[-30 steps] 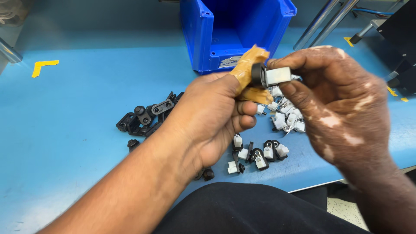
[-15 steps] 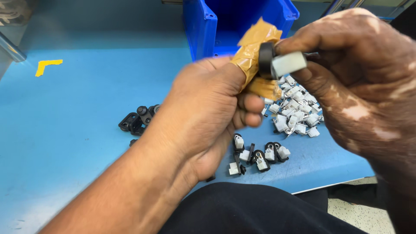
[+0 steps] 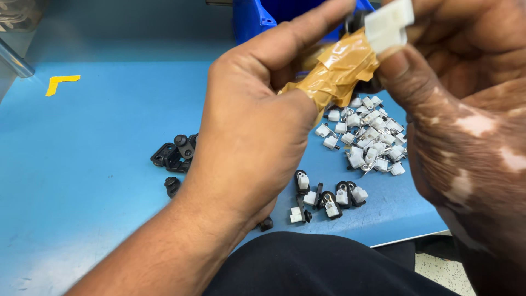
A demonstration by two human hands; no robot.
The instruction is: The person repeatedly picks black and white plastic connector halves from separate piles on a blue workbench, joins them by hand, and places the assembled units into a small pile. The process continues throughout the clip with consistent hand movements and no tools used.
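Observation:
My left hand (image 3: 257, 120) and my right hand (image 3: 460, 109) meet close to the camera, high in the view. Between their fingertips is a small white plastic block (image 3: 388, 22) joined to a black piece (image 3: 352, 23). Tan tape (image 3: 337, 71) wraps my left thumb and presses under the part. My right thumb and fingers pinch the white block from the right. On the blue table below lie a pile of loose white blocks with metal clips (image 3: 367, 137), several joined black-and-white parts (image 3: 329, 200) and a cluster of black pieces (image 3: 175, 153).
A blue bin (image 3: 249, 19) stands at the back of the blue table (image 3: 98, 164). A yellow corner mark (image 3: 60, 83) is on the table at the left. A metal rod (image 3: 13, 60) shows at the far left edge. My dark trousers fill the bottom.
Both hands have risen toward the camera with the white and black part between them. They now hide most of the blue bin.

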